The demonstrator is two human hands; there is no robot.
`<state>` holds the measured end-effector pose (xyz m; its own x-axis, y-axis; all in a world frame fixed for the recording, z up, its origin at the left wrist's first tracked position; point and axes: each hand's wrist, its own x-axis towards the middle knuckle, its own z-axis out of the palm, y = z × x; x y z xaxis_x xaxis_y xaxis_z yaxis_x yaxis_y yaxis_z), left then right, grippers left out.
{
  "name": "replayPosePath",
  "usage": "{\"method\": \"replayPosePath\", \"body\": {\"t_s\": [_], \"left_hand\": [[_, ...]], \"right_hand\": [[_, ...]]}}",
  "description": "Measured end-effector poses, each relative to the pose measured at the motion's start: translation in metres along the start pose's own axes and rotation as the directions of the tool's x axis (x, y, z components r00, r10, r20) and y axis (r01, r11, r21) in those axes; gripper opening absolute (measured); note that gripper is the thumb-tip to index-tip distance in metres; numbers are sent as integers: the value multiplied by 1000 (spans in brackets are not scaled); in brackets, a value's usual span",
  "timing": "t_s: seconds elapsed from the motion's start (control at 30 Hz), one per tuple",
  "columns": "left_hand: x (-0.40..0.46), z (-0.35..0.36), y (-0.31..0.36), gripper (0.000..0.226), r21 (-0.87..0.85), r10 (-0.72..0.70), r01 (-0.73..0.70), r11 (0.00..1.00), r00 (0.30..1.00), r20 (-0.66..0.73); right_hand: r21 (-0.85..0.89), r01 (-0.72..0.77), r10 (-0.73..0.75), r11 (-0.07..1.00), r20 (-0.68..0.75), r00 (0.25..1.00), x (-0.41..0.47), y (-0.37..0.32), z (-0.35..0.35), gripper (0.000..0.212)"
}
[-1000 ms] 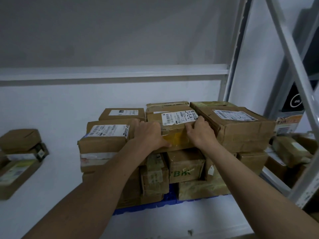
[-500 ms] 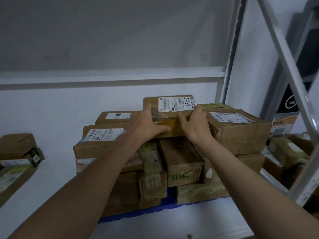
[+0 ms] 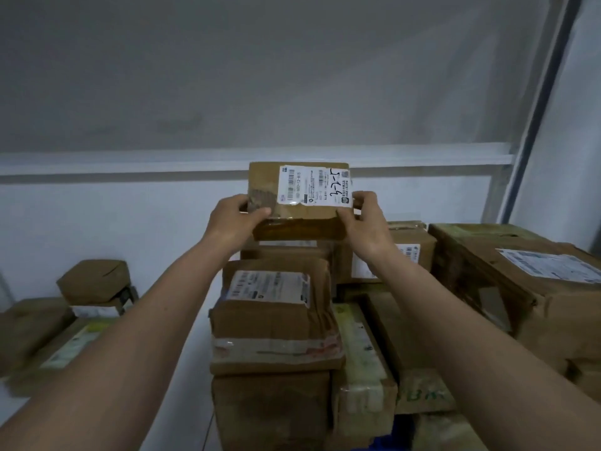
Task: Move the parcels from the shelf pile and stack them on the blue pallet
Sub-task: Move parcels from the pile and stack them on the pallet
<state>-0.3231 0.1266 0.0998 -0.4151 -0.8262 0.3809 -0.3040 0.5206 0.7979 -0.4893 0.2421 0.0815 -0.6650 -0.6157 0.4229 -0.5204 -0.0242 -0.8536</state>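
Note:
A flat brown parcel point(image 3: 299, 203) with a white label and handwritten marks is held up above the pile, tilted with its label side toward me. My left hand point(image 3: 234, 219) grips its left edge, thumb on the front. My right hand point(image 3: 367, 222) grips its right edge. Below stands the stack of brown parcels point(image 3: 276, 317), with a labelled one on top at the middle. A sliver of the blue pallet point(image 3: 385, 442) shows at the bottom under the stack.
A large box point(image 3: 527, 288) with a white label sits at the right of the stack. More parcels point(image 3: 94, 281) lie at the left against the white wall. A white shelf rail point(image 3: 130, 164) runs behind, and a rack upright point(image 3: 536, 109) rises at the right.
Both hands have lifted the labelled parcel off the top of the stack and tipped its label toward me. The view has moved closer to the pile.

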Motion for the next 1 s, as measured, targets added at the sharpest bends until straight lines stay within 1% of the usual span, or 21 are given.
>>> {"method": "replayPosePath", "body": {"t_s": [0.07,0.17,0.33,0.5,0.63,0.73,0.87,1.0], "left_hand": [[8,-5,-19,38,-54,-29,29,998,999,15],[18,-7,-44,40,-87,-52,55,995,998,44],[26,-9,-70,38,-158,-102,120,980,988,117],[24,-10,-85,44,-116,-121,142,983,978,173],[24,-9,-87,55,-50,-86,97,994,977,194],[23,-8,-89,45,-21,-60,65,998,978,200],[21,-9,-93,43,-103,-105,126,987,976,189],[24,-11,-92,40,-90,-151,170,981,971,187]], "right_hand": [[6,-24,24,1000,14,1000,7,3,18,41],[-17,-38,38,999,36,999,13,11,40,37],[-28,-70,72,997,69,995,18,26,53,38],[-65,-87,91,994,54,994,19,35,52,30],[-60,-69,73,996,56,996,17,38,53,28],[-81,-34,39,996,62,997,14,41,53,25],[-90,-26,33,996,73,997,10,47,51,23],[-187,-8,20,982,62,998,7,50,49,21]]}}
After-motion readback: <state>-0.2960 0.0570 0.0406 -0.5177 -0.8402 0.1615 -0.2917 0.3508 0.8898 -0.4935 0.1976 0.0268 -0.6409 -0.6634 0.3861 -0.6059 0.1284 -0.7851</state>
